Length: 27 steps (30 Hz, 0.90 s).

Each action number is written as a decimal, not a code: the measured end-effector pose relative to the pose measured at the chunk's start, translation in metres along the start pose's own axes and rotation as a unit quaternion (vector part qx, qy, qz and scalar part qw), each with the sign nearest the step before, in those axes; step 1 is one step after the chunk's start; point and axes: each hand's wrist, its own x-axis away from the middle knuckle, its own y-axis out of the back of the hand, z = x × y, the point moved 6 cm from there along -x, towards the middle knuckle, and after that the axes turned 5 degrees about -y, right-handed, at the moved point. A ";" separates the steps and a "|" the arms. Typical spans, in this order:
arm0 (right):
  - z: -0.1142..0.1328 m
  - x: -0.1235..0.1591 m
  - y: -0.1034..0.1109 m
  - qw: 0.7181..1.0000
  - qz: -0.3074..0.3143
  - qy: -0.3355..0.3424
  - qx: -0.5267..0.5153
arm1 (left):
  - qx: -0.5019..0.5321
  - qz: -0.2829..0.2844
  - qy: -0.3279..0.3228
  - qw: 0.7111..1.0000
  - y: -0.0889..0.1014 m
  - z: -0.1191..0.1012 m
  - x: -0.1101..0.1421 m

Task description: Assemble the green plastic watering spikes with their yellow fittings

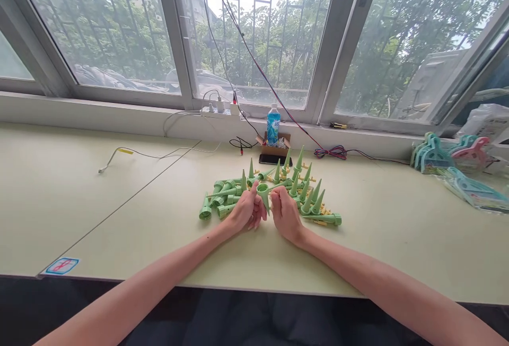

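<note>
My left hand (249,209) is closed on a green plastic watering spike (263,191), its open round end up and its tip pointing down. Close beside it on the right, my right hand (285,213) has its fingers pinched together at the spike's side. What they hold, if anything, is too small to make out. Around both hands lie several more green spikes (226,191); those to the right mostly stand upright on their wide ends (317,204). Small yellow plastic pieces (325,211) are scattered among the right-hand spikes.
Behind the pile are a black phone (275,159), a small cardboard box (284,140) and a blue-labelled bottle (273,126). A coiled cable (331,152) and a loose white cable (159,155) lie on the table (397,250). Plastic hangers (433,155) are stacked far right.
</note>
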 end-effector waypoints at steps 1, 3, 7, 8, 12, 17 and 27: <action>0.001 0.000 0.000 1.000 -0.001 0.006 0.001 | -0.003 -0.003 -0.001 1.000 0.000 -0.001 0.000; 0.001 -0.001 0.001 1.000 -0.002 0.013 0.002 | -0.006 -0.004 -0.002 1.000 0.001 -0.001 0.001; 0.001 -0.002 0.001 1.000 -0.011 0.016 0.000 | 0.001 0.000 -0.010 1.000 0.002 -0.001 0.000; 0.001 -0.002 0.001 1.000 -0.012 0.017 -0.001 | 0.003 0.000 -0.013 1.000 0.002 -0.001 0.000; 0.001 -0.002 0.001 1.000 -0.017 0.019 -0.005 | -0.008 0.002 -0.010 1.000 0.001 -0.003 0.002; 0.002 -0.002 0.001 0.999 -0.016 0.022 -0.019 | -0.011 0.007 -0.025 1.000 0.000 -0.007 0.004; 0.001 -0.003 0.001 1.000 -0.010 0.014 -0.018 | -0.002 0.007 -0.049 0.999 0.002 -0.006 0.003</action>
